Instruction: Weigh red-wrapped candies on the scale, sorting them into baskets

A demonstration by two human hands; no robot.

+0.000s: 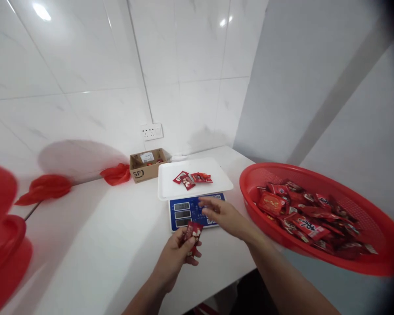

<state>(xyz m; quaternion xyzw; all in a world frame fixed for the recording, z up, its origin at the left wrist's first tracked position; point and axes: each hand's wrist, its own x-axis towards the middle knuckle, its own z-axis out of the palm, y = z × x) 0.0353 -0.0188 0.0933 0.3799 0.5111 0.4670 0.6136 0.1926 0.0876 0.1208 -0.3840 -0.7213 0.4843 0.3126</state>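
My left hand (177, 258) is closed around a small red snack packet (193, 232), held just in front of a white-and-blue weighing scale (190, 211). My right hand (221, 214) hovers over the scale's blue keypad with its fingers stretched out and nothing in it. Several red packets (192, 178) lie on the scale's white tray (170, 183). To the right, a big red mesh basket (364, 205) holds a heap of red snack packets (302, 214).
A small cardboard box (147, 165) stands against the tiled wall behind the scale, with a red plastic bag (116, 174) beside it and another red bag (46, 187) further left. Red plastic things (3, 236) crowd the left edge. A wall socket (152, 131) is above the box.
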